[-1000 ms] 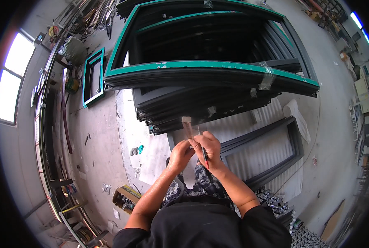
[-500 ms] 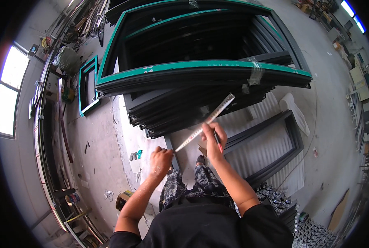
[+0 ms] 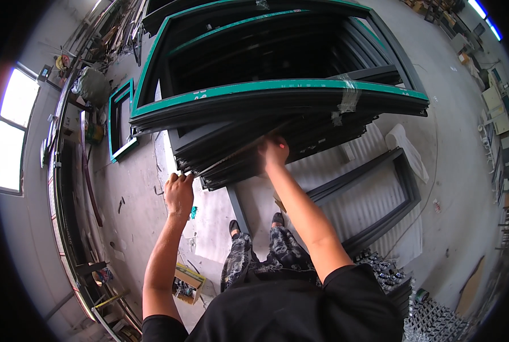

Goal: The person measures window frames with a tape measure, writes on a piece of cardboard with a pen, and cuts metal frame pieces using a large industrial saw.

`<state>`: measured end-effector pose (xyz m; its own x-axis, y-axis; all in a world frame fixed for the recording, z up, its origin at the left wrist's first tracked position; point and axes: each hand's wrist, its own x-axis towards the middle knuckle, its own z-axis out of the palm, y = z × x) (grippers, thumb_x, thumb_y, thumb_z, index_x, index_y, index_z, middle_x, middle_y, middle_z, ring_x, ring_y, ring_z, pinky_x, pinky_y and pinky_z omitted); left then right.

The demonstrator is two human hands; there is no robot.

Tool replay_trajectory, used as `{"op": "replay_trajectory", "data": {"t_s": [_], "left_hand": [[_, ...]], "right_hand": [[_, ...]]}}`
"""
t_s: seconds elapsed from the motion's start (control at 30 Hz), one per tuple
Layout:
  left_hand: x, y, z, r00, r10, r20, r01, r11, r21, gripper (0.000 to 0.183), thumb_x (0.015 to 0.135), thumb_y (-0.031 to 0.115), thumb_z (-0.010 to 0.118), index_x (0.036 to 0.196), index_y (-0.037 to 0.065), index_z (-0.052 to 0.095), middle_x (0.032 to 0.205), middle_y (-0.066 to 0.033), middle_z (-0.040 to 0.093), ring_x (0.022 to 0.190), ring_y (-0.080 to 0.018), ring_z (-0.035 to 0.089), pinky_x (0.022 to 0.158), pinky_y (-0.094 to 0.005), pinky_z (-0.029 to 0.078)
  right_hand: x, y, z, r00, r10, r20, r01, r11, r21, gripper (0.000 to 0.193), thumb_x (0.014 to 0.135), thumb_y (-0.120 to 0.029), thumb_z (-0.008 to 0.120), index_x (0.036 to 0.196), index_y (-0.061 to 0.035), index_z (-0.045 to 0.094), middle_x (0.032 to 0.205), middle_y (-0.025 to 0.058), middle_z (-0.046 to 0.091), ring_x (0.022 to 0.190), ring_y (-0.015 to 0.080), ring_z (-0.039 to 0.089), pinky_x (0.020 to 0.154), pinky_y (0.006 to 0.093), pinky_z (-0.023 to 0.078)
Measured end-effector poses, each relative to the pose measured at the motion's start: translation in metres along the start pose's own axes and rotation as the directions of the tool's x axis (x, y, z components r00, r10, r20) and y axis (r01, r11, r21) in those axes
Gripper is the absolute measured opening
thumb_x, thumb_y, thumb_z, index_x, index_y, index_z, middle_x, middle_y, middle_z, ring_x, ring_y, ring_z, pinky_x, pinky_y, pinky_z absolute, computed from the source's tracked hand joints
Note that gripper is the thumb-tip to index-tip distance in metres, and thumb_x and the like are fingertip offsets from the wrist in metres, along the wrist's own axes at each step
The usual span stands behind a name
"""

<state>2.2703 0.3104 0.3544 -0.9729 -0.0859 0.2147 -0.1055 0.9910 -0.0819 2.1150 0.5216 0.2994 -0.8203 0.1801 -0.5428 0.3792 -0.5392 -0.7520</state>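
**Up at the stacked dark frames [image 3: 223, 161]!**

Left hand [image 3: 179, 192] curls by their near-left corner; holding what, I can't tell. Above, a green strip [image 3: 248, 90], pale lettering too small from here. Right hand [image 3: 274, 153], blurred before the stack, shows a red spot [image 3: 282, 146]; grip, can't tell.

Left hand [image 3: 179, 195], right hand [image 3: 275, 151] moved forward to frame stack [image 3: 277, 106].
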Motion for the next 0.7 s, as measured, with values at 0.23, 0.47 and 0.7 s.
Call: {"op": "replay_trajectory", "data": {"t_s": [0.23,0.47,0.7], "left_hand": [[-0.001,-0.006,0.018,0.999,-0.037,-0.026,0.037,0.999,0.007,0.014,0.077,0.012,0.054,0.086,0.012,0.065,0.073,-0.0011,0.058,0.083,-0.0203,0.052,0.073,-0.0337,0.042],[-0.011,-0.006,0.024,0.99,-0.007,-0.138,0.014,0.999,0.049,0.015,0.076,0.013,0.057,0.087,0.01,0.066,0.073,-0.0006,0.059,0.082,-0.0196,0.054,0.069,-0.0332,0.043],[0.002,-0.004,0.007,0.986,-0.027,-0.166,0.041,0.996,0.08,0.016,0.073,0.012,0.058,0.087,0.01,0.064,0.076,-0.0003,0.058,0.079,-0.0189,0.054,0.067,-0.0314,0.043]], "right_hand": [[0.016,0.012,-0.004,0.998,0.059,0.034,-0.059,0.998,-0.008,0.017,0.078,-0.013,0.065,0.085,-0.0066,0.051,0.068,0.0028,0.054,0.055,0.0133,0.056,0.049,0.0253,0.05],[0.014,0.018,-0.001,0.996,0.034,0.077,-0.038,0.998,0.051,0.017,0.081,-0.012,0.064,0.089,-0.0052,0.05,0.08,0.0059,0.056,0.068,0.0165,0.058,0.058,0.0295,0.055],[0.02,0.022,-0.002,0.996,0.04,0.076,-0.045,0.997,0.06,0.017,0.081,-0.013,0.064,0.087,-0.0054,0.05,0.081,0.006,0.055,0.069,0.0173,0.057,0.06,0.0309,0.056]]}}
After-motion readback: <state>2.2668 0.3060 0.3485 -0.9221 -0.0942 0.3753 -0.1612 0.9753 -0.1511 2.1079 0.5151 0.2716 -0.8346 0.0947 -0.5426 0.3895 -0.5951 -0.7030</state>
